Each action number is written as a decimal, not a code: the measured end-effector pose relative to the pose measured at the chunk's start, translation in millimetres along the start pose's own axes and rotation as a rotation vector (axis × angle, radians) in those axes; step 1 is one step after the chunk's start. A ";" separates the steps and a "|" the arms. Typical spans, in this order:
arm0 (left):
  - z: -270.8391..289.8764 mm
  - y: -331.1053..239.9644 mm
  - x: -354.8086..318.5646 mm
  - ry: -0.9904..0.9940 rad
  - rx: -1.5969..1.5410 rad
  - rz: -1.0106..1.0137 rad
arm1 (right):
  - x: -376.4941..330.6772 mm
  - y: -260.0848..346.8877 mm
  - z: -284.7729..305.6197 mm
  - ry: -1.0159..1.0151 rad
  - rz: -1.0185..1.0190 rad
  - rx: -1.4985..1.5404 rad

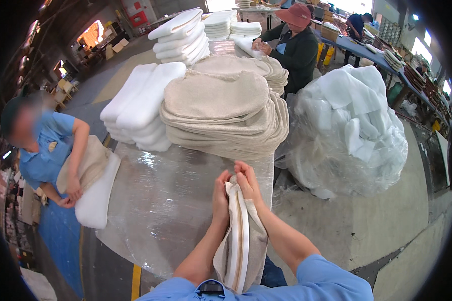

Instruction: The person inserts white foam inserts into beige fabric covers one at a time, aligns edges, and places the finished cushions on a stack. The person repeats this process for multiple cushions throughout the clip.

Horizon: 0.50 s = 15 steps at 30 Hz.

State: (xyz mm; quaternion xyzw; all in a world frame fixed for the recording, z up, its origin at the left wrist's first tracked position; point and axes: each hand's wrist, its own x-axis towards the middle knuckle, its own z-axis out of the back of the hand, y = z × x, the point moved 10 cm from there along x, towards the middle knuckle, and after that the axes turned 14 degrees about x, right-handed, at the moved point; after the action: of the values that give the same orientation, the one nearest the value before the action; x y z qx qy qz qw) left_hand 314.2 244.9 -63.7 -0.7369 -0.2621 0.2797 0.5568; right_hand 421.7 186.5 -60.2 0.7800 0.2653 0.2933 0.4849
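I have both hands pinched shut on the top end of a beige fabric cushion cover with a white foam pad inside (242, 246). The cushion stands on end between my forearms, its long axis running from my chest up toward the fingertips, so the open seam sits right under the grip. My left hand (220, 196) holds the left edge of the mouth; my right hand (246, 181) sits slightly higher and folds over the top, nearer to the end of the foam. A tan zip strip runs down the middle, below both hands.

Beyond my fingertips lies the plastic-wrapped table (165, 200), then a stack of beige covers (221, 115), with white foam pads (140, 105) to its left.

The cushion's lower end is cut off by my blue shirt, and I cannot make out whether the mouth is closed beneath my fingers.
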 end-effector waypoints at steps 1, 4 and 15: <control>-14.0 -9.9 -14.1 0.062 -0.013 -0.036 | -10.5 1.9 9.2 0.007 0.013 0.044; -18.0 -30.9 -40.0 0.140 0.051 -0.170 | -29.8 24.3 -0.8 0.076 0.096 0.118; -6.9 -50.3 -32.4 -0.111 0.518 -0.284 | -24.8 45.1 2.4 0.036 0.100 -0.059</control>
State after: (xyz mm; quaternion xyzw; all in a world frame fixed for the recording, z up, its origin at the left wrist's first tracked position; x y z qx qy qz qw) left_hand 292.4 229.8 -9.7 -0.5098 -0.3124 0.2966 0.7447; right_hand 412.3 150.1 -24.9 0.7723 0.2258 0.3389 0.4876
